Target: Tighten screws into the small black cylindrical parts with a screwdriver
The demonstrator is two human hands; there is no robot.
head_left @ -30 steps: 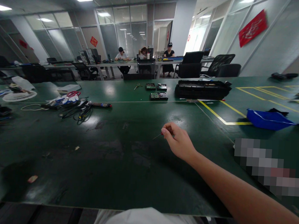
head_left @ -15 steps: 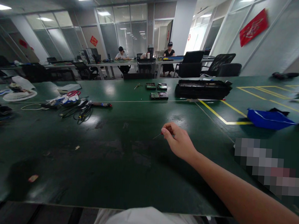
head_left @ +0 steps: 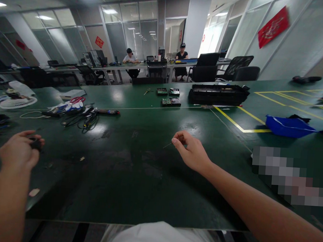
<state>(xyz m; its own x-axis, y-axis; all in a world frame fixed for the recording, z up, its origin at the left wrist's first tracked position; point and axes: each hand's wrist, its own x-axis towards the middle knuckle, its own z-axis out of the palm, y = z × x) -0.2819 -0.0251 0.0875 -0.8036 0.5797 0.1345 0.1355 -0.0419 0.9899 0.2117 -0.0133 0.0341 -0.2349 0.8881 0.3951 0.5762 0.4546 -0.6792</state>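
Observation:
My right hand [head_left: 192,150] is closed round a screwdriver [head_left: 181,138], above the middle of the green table [head_left: 124,199]. Its thin metal shaft points left and down from my fingertips, while most of the handle is hidden in the palm. On the left side, my left hand [head_left: 17,151] grips a small black part [head_left: 35,143] between thumb and fingers. Its exact kind cannot be made out. Two pale scraps, one a small bit [head_left: 82,159] and one a larger piece [head_left: 33,192], lie on the tabletop near that hand.
Several green circuit boards [head_left: 171,102] lie ahead, left of a long black plastic housing [head_left: 219,94]. Tangled cables [head_left: 87,120] are at left, near a white round fan part [head_left: 19,102]. A blue bin [head_left: 289,127] stands at right. Two people sit at a far desk.
My left hand has come in from the left edge, forward and rightward over the table, carrying the black part. My right hand stays in nearly the same place with the screwdriver.

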